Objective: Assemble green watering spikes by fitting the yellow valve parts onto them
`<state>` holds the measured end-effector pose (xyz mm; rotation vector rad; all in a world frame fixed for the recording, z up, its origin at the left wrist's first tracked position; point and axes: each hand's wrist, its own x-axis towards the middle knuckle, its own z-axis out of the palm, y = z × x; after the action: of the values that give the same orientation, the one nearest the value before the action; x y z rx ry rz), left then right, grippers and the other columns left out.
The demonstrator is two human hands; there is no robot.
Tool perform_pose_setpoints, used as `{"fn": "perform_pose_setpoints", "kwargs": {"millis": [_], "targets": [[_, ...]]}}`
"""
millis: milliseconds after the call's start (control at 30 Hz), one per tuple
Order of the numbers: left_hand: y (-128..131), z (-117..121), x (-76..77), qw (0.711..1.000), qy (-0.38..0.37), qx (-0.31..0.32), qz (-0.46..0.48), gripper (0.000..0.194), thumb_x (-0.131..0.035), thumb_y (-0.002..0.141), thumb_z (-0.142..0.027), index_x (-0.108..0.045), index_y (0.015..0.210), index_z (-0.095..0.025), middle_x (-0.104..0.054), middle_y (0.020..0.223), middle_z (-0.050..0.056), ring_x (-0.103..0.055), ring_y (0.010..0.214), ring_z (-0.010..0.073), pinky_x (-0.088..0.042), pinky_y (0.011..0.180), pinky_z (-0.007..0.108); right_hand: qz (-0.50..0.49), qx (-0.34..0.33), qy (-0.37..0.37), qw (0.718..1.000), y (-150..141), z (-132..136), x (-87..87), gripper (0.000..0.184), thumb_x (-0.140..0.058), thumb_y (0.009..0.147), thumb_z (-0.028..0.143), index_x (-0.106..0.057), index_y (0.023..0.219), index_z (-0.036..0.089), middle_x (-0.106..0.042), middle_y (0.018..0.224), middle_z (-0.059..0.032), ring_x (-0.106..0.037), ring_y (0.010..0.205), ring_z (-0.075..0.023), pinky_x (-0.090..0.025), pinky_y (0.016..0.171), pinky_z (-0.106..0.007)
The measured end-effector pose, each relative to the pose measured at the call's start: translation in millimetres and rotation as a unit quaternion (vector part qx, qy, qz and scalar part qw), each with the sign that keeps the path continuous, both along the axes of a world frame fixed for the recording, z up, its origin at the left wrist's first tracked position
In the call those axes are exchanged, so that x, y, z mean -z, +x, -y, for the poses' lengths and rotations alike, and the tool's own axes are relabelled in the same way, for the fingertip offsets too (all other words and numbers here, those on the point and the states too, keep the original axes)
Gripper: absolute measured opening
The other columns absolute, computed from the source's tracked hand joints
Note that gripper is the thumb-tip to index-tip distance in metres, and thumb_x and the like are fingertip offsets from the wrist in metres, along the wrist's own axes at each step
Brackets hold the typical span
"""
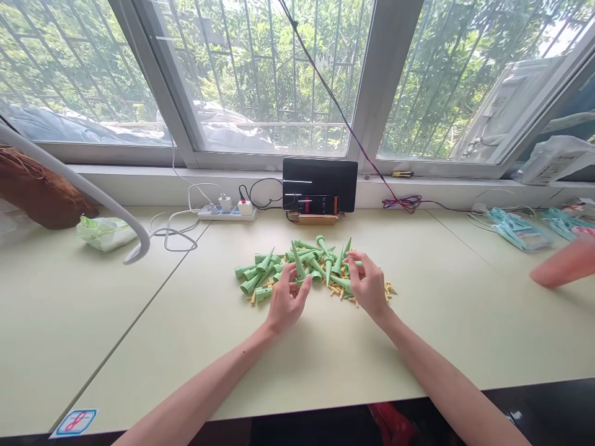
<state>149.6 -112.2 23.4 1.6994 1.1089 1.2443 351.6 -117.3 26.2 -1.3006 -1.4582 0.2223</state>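
A pile of green plastic watering spikes [253, 282], cone-shaped with ribbed collars, lies mid-table, mixed with small yellow plastic pieces [338, 291]. At the pile's near left edge, my left hand [287, 301] has its thumb and fingers curled around a green watering spike [298, 263] whose point is up. My right hand [369, 286] is over the right side of the pile, thumb and index finger pinched together. Whatever sits between those fingertips is too small to make out. Another upright spike [348, 246] stands just behind them.
Behind the pile a black tablet [320, 176] leans at the window with a phone [318, 204] before it. A power strip [227, 212] and white cables lie to its left. Blue plastic packets [518, 229] lie right, near another person's blurred arm [562, 263]. A white curved tube [106, 198] crosses the left.
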Motion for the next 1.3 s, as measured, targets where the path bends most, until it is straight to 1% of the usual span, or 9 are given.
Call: {"fn": "perform_pose_setpoints", "kwargs": {"millis": [167, 300, 367, 500, 700, 833, 1000, 1133, 1300], "targets": [[0.5, 1.5, 3.7, 1.000, -0.016, 0.011, -0.011, 0.031, -0.056, 0.091, -0.044, -0.046, 0.111, -0.022, -0.058, 0.085, 0.000, -0.043, 0.041, 0.0040, -0.035, 0.038, 0.018, 0.060, -0.014, -0.029, 0.998, 0.0, -2.4, 3.0, 0.018, -0.047, 0.097, 0.027, -0.062, 0.100, 0.017, -0.069, 0.088, -0.0053, -0.052, 0.050, -0.0113, -0.046, 0.057, -0.027], [0.8, 1.2, 5.0, 0.999, -0.016, 0.016, -0.023, 0.033, -0.056, 0.091, -0.045, -0.045, 0.112, -0.022, -0.059, 0.085, 0.000, -0.044, 0.042, 0.0047, -0.036, 0.039, 0.018, 0.125, -0.064, -0.066, 0.988, -0.2, -2.3, 4.8, 0.016, -0.050, 0.092, 0.020, -0.064, 0.100, 0.017, -0.072, 0.090, -0.0069, -0.065, 0.071, -0.0183, -0.050, 0.066, -0.029], [1.0, 0.8, 5.2, 0.999, -0.013, 0.016, -0.029, 0.033, -0.056, 0.091, -0.045, -0.045, 0.111, -0.021, -0.059, 0.087, 0.001, -0.045, 0.043, 0.0049, -0.036, 0.039, 0.018, 0.150, -0.086, -0.079, 0.982, -0.2, -1.9, 5.3, 0.016, -0.051, 0.091, 0.018, -0.065, 0.099, 0.017, -0.072, 0.091, -0.0073, -0.067, 0.079, -0.0203, -0.051, 0.071, -0.030], [1.3, 1.4, 4.5, 0.999, -0.006, 0.021, -0.034, 0.033, -0.055, 0.091, -0.045, -0.046, 0.111, -0.021, -0.059, 0.094, 0.003, -0.045, 0.044, 0.0040, -0.034, 0.039, 0.018, 0.177, -0.105, -0.084, 0.975, -1.2, -0.4, 4.4, 0.016, -0.052, 0.091, 0.017, -0.067, 0.098, 0.018, -0.073, 0.091, -0.0063, -0.067, 0.078, -0.0197, -0.050, 0.073, -0.030], [1.2, 3.4, 2.5, 0.998, 0.005, 0.033, -0.048, 0.030, -0.054, 0.092, -0.044, -0.046, 0.109, -0.021, -0.058, 0.091, 0.002, -0.043, 0.044, 0.0039, -0.032, 0.040, 0.017, 0.198, -0.128, -0.095, 0.967, -2.8, 1.9, 2.7, 0.019, -0.052, 0.093, 0.016, -0.068, 0.103, 0.021, -0.075, 0.093, -0.0055, -0.069, 0.080, -0.0196, -0.050, 0.073, -0.028], [1.4, 3.2, 3.0, 0.998, 0.014, 0.034, -0.051, 0.031, -0.054, 0.092, -0.044, -0.046, 0.110, -0.021, -0.057, 0.087, 0.001, -0.041, 0.043, 0.0036, -0.028, 0.040, 0.017, 0.238, -0.115, -0.096, 0.960, -2.6, 4.5, 2.1, 0.020, -0.050, 0.094, 0.015, -0.067, 0.103, 0.022, -0.074, 0.089, -0.0044, -0.068, 0.075, -0.0184, -0.046, 0.067, -0.026], [1.8, 3.2, 3.4, 0.998, 0.016, 0.040, -0.055, 0.031, -0.055, 0.092, -0.044, -0.046, 0.110, -0.021, -0.058, 0.090, 0.002, -0.038, 0.043, 0.0031, -0.026, 0.040, 0.017, 0.293, -0.074, -0.096, 0.948, -5.1, 8.6, 0.0, 0.017, -0.050, 0.095, 0.018, -0.066, 0.094, 0.021, -0.070, 0.080, -0.0036, -0.062, 0.064, -0.0162, -0.036, 0.058, -0.025], [1.9, 3.9, 3.4, 0.997, 0.028, 0.034, -0.066, 0.032, -0.055, 0.091, -0.044, -0.047, 0.111, -0.021, -0.056, 0.086, 0.001, -0.036, 0.041, 0.0025, -0.025, 0.040, 0.017, 0.327, -0.047, -0.123, 0.936, -8.9, 9.5, 1.1, 0.018, -0.049, 0.095, 0.017, -0.064, 0.084, 0.020, -0.066, 0.074, -0.0028, -0.058, 0.061, -0.0154, -0.030, 0.054, -0.025], [1.8, 4.0, 5.2, 0.996, 0.034, 0.032, -0.073, 0.033, -0.056, 0.090, -0.044, -0.046, 0.111, -0.021, -0.058, 0.088, 0.002, -0.038, 0.042, 0.0025, -0.029, 0.041, 0.017, 0.361, -0.032, -0.161, 0.918, -13.4, 10.7, 2.2, 0.018, -0.050, 0.094, 0.017, -0.061, 0.080, 0.020, -0.066, 0.075, -0.0027, -0.059, 0.062, -0.0155, -0.026, 0.053, -0.026]]}}
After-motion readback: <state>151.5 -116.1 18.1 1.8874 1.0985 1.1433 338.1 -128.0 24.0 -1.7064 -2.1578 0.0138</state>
